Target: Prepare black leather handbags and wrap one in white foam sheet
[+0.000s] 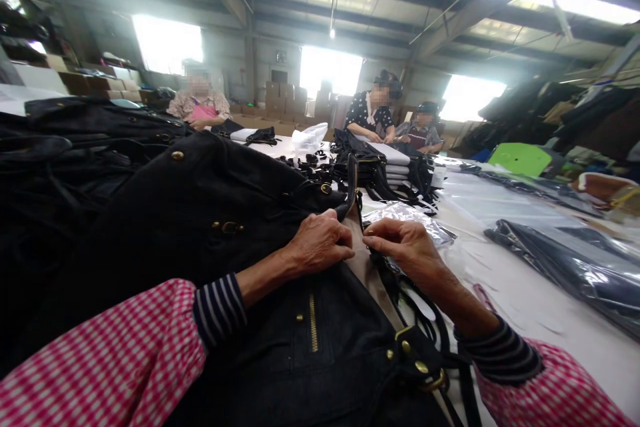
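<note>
A large black bag (260,293) lies in front of me with its mouth parted, showing a beige lining (361,250). Brass studs, a small buckle and a short brass zipper (313,322) sit on its outside. My left hand (323,240) is closed with its fingers curled over the near edge of the opening. On the opposite edge, my right hand (407,243) pinches the black rim between thumb and fingers. Black straps (435,320) hang beside the bag below my right hand. What lies deeper inside the bag is hidden.
More black bags (90,120) are heaped on the left. Ahead stands a stack of bags with white sheets (397,163). Plastic-wrapped black items (565,267) and clear film lie on the white table (505,307) at right. Several co-workers sit or stand across the table.
</note>
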Action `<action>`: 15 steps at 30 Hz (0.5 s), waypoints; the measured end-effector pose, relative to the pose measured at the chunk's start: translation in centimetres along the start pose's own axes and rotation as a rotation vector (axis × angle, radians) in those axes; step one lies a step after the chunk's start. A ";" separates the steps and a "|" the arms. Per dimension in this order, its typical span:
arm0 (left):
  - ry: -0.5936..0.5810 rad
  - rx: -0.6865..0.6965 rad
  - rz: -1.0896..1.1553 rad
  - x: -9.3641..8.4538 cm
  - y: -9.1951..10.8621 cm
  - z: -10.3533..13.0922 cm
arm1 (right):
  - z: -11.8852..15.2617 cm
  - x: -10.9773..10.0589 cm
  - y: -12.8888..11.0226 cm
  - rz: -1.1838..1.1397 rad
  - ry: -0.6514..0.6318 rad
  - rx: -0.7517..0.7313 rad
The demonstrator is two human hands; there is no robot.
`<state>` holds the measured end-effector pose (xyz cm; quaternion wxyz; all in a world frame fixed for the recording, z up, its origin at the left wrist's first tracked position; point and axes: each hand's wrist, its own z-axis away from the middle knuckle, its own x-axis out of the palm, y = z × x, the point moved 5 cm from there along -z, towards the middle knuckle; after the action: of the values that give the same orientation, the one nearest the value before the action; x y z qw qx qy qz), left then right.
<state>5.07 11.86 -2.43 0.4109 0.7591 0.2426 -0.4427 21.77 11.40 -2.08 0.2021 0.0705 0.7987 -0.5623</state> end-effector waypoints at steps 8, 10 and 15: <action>-0.022 -0.010 -0.020 0.1 0.4 0.1 | 1.6 -0.6 1.6 -0.134 0.007 0.134; -0.015 -0.011 -0.015 0.1 0.4 0.1 | 1.5 -0.6 2.0 -0.192 0.010 0.165; -0.005 -0.028 0.023 0.1 0.1 0.1 | 1.3 -0.5 1.8 -0.220 0.045 0.148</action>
<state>5.14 11.69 -2.52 0.4273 0.7550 0.2390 -0.4362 23.19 10.95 -3.79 0.1156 0.0097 0.7624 -0.6367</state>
